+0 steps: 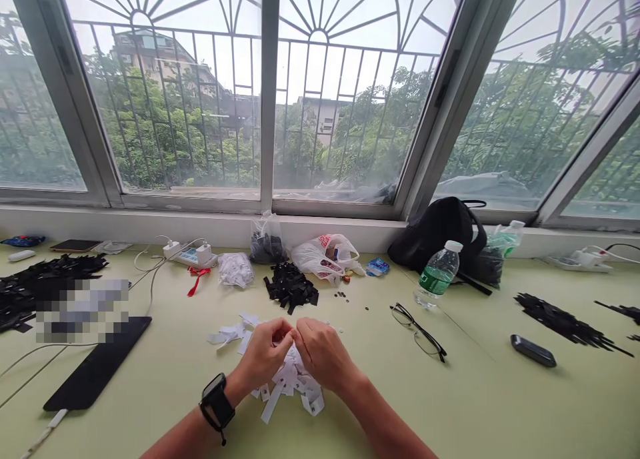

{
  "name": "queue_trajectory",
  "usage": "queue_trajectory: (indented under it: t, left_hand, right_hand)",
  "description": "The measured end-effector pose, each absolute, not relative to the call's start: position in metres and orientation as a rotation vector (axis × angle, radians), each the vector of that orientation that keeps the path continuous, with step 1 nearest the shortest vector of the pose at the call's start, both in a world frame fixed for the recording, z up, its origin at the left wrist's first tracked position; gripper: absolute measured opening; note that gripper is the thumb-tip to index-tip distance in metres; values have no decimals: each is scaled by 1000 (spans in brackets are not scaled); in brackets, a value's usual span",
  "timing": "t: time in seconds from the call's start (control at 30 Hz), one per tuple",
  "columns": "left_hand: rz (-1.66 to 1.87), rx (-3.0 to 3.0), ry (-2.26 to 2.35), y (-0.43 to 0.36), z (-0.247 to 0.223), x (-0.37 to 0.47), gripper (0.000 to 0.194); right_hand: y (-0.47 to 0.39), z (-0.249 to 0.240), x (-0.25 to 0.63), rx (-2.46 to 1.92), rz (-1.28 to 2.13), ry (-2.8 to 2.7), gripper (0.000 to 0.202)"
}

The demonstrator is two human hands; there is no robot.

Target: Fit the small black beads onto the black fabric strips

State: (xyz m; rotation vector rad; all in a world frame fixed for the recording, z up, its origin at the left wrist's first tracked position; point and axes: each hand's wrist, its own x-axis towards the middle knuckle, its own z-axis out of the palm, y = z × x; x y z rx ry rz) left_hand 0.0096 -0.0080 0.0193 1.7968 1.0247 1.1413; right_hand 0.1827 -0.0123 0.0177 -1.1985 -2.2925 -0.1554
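My left hand (267, 349) and my right hand (320, 349) meet fingertip to fingertip above a heap of white fabric strips (287, 382). Both have curled, pinching fingers. What they grip, if anything, is too small and too hidden to name. Some of the white strips carry small dark marks. More of them spread out to the left of my left hand. Beyond my hands lies a pile of black strips (291, 287), with a few small dark round pieces (342, 295) to its right. A black watch (217, 401) is on my left wrist.
Eyeglasses (419, 332) and a water bottle (439, 275) stand to the right, near a black bag (435, 235) and a black case (533, 351). A black tablet-like slab (100, 365) with a cable lies left. Plastic bags (325, 257) line the window side.
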Motion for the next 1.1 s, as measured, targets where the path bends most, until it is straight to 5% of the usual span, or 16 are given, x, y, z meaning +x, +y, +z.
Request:
queue_trajectory:
  t: [0.43,0.67,1.1]
  left_hand:
    - [1255,1689,1101,6,11,4,43]
    - [1183,1781,1061,-2,21,5,40]
    - [1389,1991,1700,6,22,-16,15]
  right_hand:
    - [-5,16,174,-1014,499,-1820,27]
    - [-3,16,178,-1016,479,-1851,20]
    - [25,8,237,-1460,136,-1954,18]
